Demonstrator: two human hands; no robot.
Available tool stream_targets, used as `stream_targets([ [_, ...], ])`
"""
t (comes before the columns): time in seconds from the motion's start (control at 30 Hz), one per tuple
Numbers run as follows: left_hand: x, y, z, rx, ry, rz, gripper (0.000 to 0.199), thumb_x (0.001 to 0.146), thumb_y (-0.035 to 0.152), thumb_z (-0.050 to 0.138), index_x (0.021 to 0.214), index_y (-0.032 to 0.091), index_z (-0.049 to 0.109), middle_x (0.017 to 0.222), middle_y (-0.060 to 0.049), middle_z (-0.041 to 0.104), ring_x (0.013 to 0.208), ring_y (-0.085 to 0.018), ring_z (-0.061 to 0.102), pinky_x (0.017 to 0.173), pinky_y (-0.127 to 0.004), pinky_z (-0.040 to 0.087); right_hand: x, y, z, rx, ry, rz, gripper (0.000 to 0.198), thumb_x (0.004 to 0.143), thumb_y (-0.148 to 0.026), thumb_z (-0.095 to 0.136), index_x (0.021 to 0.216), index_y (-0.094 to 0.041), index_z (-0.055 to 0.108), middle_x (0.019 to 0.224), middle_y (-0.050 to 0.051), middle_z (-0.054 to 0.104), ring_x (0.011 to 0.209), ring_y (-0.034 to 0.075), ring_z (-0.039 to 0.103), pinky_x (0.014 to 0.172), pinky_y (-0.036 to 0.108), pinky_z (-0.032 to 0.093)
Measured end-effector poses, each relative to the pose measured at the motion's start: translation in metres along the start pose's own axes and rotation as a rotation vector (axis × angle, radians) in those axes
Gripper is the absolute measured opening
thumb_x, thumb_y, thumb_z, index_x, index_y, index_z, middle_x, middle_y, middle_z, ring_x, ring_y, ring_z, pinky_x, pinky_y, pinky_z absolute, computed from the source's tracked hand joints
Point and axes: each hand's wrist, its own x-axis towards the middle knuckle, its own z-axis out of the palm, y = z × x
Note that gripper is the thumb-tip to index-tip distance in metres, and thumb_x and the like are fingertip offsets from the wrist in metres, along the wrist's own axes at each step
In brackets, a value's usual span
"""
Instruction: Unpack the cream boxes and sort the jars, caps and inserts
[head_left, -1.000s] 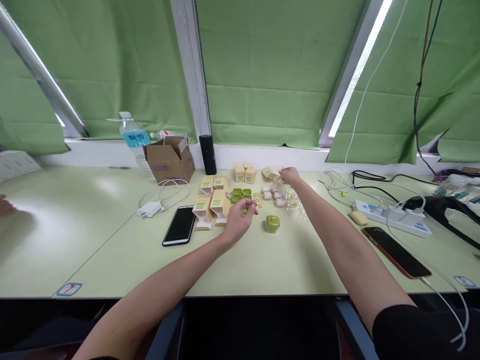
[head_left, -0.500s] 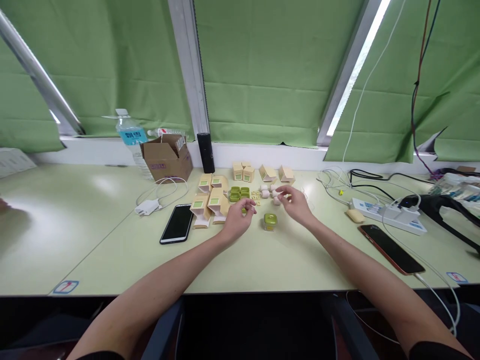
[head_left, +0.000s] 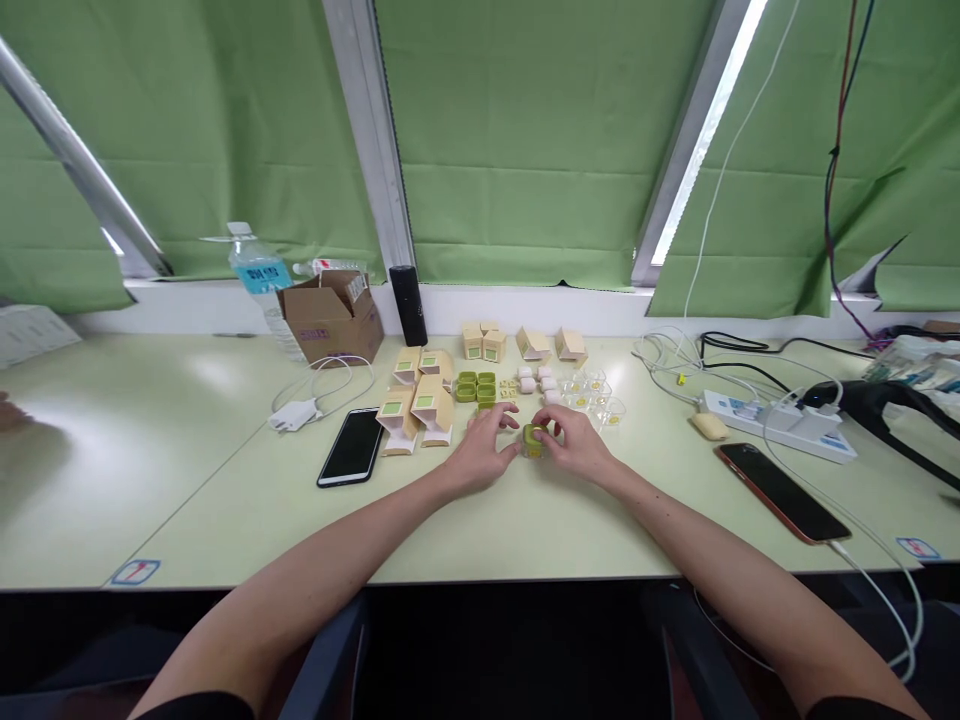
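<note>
Arms (head_left: 360, 545) are reaching over the pale worktop (head_left: 517, 540). Close to the person, a small clear box with a green lid (head_left: 534, 441) is standing between the two hands. What is sitting inside it is too small to tell. The right hand (head_left: 574, 443) is touching it, its grip pinching around the green lid. The left hand (head_left: 480, 452) is curving just beside the box with its grip loose and spread; I cannot tell if its thumb is touching.

Past the hands, little green cups (head_left: 475, 387) are sitting in a bunch, hollow sides facing up. Tiny yellow bits (head_left: 508, 388) and pale pink lumps (head_left: 528, 385) are lying next to them. To their right, clear cups (head_left: 600, 397) are crowding together, yellow spots showing in some. To the left, tan card boxes (head_left: 433, 405) are leaning with flaps hanging out. Farther back, smaller tan boxes (head_left: 493, 347) are standing. A big brown carton (head_left: 334, 322) is gaping at the top, its inside hiding from view.
</note>
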Motion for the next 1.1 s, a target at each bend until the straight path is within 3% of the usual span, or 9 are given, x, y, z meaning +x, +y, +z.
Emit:
stream_targets([
  [0.27, 0.004, 0.002, 0.011, 0.011, -0.071, 0.046, 0.073, 0.082, 0.03, 0.075, 0.145, 0.026, 0.037, 0.129, -0.011, 0.065, 0.134, -0.034, 0.051, 0.114, -0.056, 0.034, 0.0, -0.001, 0.007, 0.056, 0.053, -0.026, 0.012, 0.091, -0.019, 0.057, 0.081, -0.023, 0.062, 0.086, 0.003, 0.074, 0.07, 0.018, 0.064, 0.066, 0.032, 0.05],
  [0.53, 0.002, 0.004, 0.01, 0.004, -0.041, 0.035, 0.069, 0.082, 0.03, 0.075, 0.142, 0.024, 0.04, 0.122, -0.011, 0.068, 0.131, -0.035, 0.054, 0.113, -0.056, 0.035, -0.005, 0.003, 0.017, 0.017, 0.025, -0.053, 0.012, 0.096, -0.021, 0.053, 0.086, -0.024, 0.056, 0.104, 0.006, 0.077, 0.092, 0.023, 0.071, 0.079, 0.037, 0.053],
  [0.7, 0.003, 0.001, 0.012, 0.015, -0.049, 0.041, 0.068, 0.082, 0.027, 0.074, 0.14, 0.024, 0.038, 0.122, -0.011, 0.068, 0.131, -0.035, 0.055, 0.111, -0.057, 0.036, -0.005, -0.001, 0.016, 0.061, 0.02, -0.026, 0.011, 0.099, -0.024, 0.049, 0.089, -0.025, 0.053, 0.107, 0.006, 0.077, 0.094, 0.023, 0.072, 0.079, 0.038, 0.053],
  [0.9, 0.004, -0.003, 0.015, 0.031, -0.047, 0.043, 0.071, 0.083, 0.03, 0.075, 0.142, 0.025, 0.036, 0.12, -0.011, 0.068, 0.129, -0.035, 0.056, 0.111, -0.058, 0.035, -0.003, -0.011, 0.005, 0.373, 0.209, 0.074, 0.021, 0.1, -0.043, 0.055, 0.089, -0.025, 0.054, 0.107, 0.007, 0.075, 0.095, 0.022, 0.072, 0.084, 0.038, 0.055],
  [1.1, 0.003, -0.004, 0.014, 0.044, -0.045, 0.059, 0.073, 0.083, 0.03, 0.076, 0.144, 0.026, 0.036, 0.122, -0.011, 0.068, 0.133, -0.034, 0.053, 0.113, -0.059, 0.033, 0.002, -0.004, 0.005, 0.564, 0.253, 0.237, 0.041, 0.089, -0.065, 0.066, 0.088, -0.024, 0.059, 0.097, 0.006, 0.074, 0.09, 0.022, 0.069, 0.08, 0.038, 0.055],
])
